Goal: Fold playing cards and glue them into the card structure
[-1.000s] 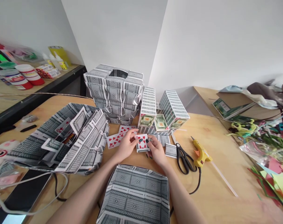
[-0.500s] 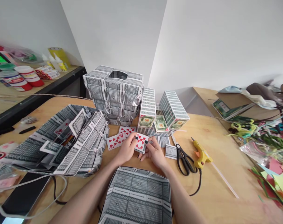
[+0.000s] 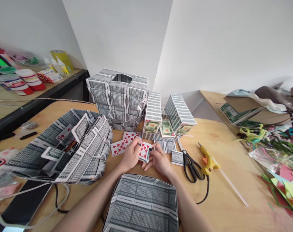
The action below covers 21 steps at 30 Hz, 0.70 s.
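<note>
A playing card (image 3: 144, 151) with red hearts is held between my two hands, its near edge showing a strip of grey patterned back. My left hand (image 3: 131, 155) pinches its left side with the thumb on top. At its right edge, my right hand (image 3: 159, 158) grips it between thumb and fingers. Beside my left hand lie more heart cards (image 3: 119, 147) face up on the table. Face-down grey cards (image 3: 177, 157) rest right of my right hand. Between my forearms stands an open box made of grey cards (image 3: 141, 201).
Black scissors (image 3: 192, 166) and a yellow glue gun (image 3: 208, 161) with a clear glue stick lie at the right. Stacked card packs (image 3: 179, 111) and a tall card-built box (image 3: 118, 96) stand behind. A card-covered basket (image 3: 88, 151) sits left, paper scraps (image 3: 285, 183) far right.
The card has moved slightly left and down and tilted, so its near edge shows more of the patterned back. Both hands keep their grip on it.
</note>
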{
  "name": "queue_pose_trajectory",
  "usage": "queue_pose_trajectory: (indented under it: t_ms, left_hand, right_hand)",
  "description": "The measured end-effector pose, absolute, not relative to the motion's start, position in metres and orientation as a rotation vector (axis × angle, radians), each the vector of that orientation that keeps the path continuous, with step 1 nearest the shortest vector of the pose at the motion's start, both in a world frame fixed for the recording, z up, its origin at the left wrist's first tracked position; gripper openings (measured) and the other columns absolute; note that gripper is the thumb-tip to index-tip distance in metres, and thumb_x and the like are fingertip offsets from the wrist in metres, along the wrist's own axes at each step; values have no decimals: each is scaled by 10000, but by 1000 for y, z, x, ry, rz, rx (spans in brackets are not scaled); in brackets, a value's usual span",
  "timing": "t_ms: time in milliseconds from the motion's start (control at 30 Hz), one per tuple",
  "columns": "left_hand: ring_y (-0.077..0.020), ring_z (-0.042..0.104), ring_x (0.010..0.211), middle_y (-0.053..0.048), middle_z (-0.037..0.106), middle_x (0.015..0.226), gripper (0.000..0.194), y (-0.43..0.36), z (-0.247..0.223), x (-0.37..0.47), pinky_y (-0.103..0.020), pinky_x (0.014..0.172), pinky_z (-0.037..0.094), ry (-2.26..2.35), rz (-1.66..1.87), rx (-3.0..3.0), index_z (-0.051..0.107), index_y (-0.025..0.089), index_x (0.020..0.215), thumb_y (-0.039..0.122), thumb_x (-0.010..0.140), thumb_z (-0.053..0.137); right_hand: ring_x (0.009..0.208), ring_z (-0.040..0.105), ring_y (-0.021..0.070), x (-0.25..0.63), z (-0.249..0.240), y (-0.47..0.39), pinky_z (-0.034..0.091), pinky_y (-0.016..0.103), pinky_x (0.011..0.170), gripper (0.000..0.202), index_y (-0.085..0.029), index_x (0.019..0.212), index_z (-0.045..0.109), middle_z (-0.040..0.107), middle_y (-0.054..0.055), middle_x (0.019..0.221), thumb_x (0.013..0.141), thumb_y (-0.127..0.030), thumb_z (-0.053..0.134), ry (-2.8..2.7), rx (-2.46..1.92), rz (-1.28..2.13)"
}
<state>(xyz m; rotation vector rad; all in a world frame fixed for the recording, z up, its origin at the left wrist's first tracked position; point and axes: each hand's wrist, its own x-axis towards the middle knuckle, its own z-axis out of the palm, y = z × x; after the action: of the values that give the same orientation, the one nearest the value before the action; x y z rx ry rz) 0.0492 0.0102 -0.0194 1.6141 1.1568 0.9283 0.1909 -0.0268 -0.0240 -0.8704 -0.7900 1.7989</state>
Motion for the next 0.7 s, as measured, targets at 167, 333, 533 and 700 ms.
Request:
queue_pose_trajectory:
  t_ms: [167,333,533,700]
  left_hand:
    - [-102,409,522,50,432,585,108,9,-19,50,-209,507,339,1124,948,1604,423,199,747,167,770,322]
    - [-104,415,541,44,440,616,123,9,-18,50,-205,515,352,1076,942,1537,444,202,803,174,773,329]
    - [-99,401,537,48,429,610,96,10,-18,52,-195,493,342,1000,936,1447,430,202,803,168,771,346]
    - [-97,406,546,48,433,623,90,11,-20,53,-194,498,340,993,932,1452,427,201,802,170,783,345]
  right_hand:
    - [468,620,147,191,-27,-26,478,230,386,251,-254,837,274,563,-86,569,770,-329,504,-792,-886,1760]
    - [460,616,140,191,-28,-27,474,221,380,243,-249,846,299,563,-80,569,779,-354,508,-805,-871,1722]
    - [439,600,134,192,-28,-27,463,214,378,239,-248,848,311,549,-84,541,787,-368,509,-815,-889,1694]
    - [413,580,122,192,-30,-26,450,204,378,226,-248,856,322,537,-90,527,789,-369,501,-821,-905,1675]
